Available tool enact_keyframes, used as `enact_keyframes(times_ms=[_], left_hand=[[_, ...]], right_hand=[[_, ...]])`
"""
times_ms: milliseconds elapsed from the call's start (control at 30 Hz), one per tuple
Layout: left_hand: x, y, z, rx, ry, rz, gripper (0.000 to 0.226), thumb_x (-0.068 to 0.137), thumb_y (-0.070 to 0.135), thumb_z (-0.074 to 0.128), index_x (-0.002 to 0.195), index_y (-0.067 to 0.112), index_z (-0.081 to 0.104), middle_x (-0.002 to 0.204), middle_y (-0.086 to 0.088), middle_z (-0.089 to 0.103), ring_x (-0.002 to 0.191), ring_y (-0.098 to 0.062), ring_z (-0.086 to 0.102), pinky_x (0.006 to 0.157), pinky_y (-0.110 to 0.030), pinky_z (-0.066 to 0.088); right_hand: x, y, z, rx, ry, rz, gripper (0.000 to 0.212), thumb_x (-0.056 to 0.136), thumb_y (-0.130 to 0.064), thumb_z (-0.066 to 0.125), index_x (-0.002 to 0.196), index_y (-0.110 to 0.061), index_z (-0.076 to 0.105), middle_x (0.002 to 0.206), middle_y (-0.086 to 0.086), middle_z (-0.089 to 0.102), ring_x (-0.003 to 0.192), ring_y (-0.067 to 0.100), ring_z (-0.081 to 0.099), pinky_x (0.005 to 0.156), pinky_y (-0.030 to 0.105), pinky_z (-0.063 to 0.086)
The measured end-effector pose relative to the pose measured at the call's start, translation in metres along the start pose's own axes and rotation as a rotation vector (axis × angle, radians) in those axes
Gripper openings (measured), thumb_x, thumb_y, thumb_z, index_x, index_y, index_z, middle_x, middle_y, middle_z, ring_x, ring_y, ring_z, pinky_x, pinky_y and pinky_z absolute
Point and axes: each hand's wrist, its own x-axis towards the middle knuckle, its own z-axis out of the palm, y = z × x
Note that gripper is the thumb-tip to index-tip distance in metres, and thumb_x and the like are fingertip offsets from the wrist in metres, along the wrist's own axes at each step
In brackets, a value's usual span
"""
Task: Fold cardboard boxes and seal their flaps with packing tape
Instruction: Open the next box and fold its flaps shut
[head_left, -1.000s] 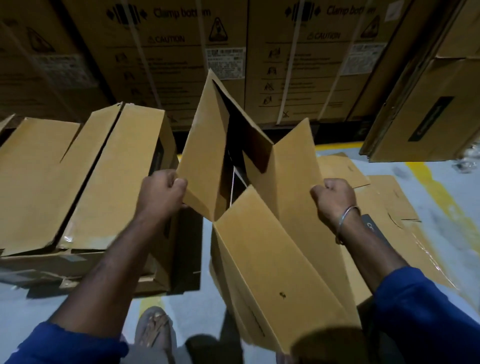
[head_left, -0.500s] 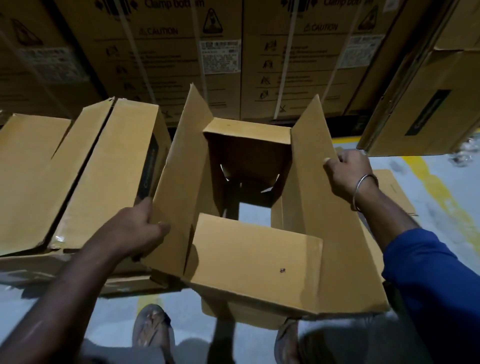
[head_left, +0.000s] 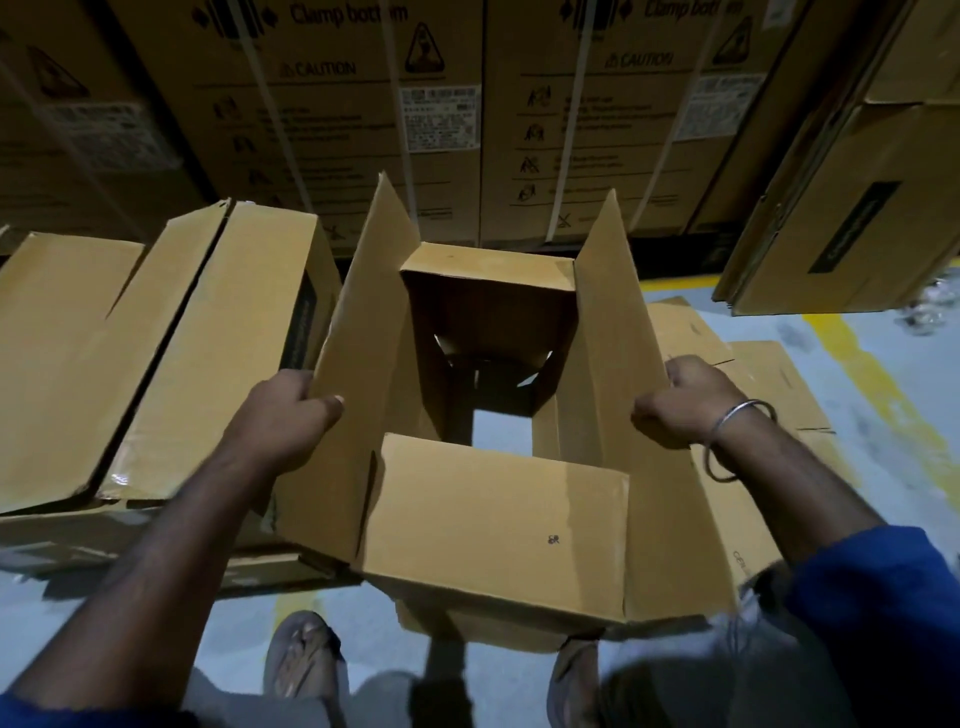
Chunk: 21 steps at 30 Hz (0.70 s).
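A brown cardboard box stands squared up in front of me, open at the top, with the grey floor showing through a gap at its bottom. Its near flap lies tilted toward me and its far flap is folded inward. My left hand grips the edge of the tall left flap, thumb on the inner face. My right hand, a metal bangle on its wrist, grips the edge of the tall right flap. No tape is in view.
A stack of flattened cartons lies close on the left, touching the box. Flat cardboard sheets lie on the floor at right. Large printed cartons form a wall behind. My sandalled feet stand below the box.
The box went from a skewed, half-flat shape to a square open one. Both hands shifted along the side flaps and now hold them upright, spread apart.
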Motion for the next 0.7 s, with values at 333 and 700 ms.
enact_keyframes(times_ms=[333, 700], left_hand=[[-0.018, 0.003, 0.005, -0.095, 0.153, -0.035, 0.032, 0.101, 0.031, 0.063, 0.123, 0.008, 0.064, 0.106, -0.016, 0.069, 0.09, -0.037, 0.066, 0.082, -0.052, 0.058], [-0.013, 0.003, -0.007, 0.051, 0.124, -0.063, 0.037, 0.1, 0.036, 0.063, 0.123, 0.007, 0.063, 0.11, -0.017, 0.068, 0.091, -0.036, 0.064, 0.077, -0.044, 0.056]], right_hand=[[0.015, -0.024, -0.01, -0.126, 0.131, -0.152, 0.032, 0.086, -0.032, 0.08, 0.113, -0.025, 0.064, 0.108, 0.002, 0.07, 0.099, 0.029, 0.065, 0.088, 0.041, 0.055], [0.007, -0.025, -0.007, -0.118, 0.239, -0.127, 0.02, 0.09, -0.014, 0.072, 0.11, -0.019, 0.068, 0.103, 0.006, 0.069, 0.089, 0.027, 0.061, 0.071, 0.034, 0.047]])
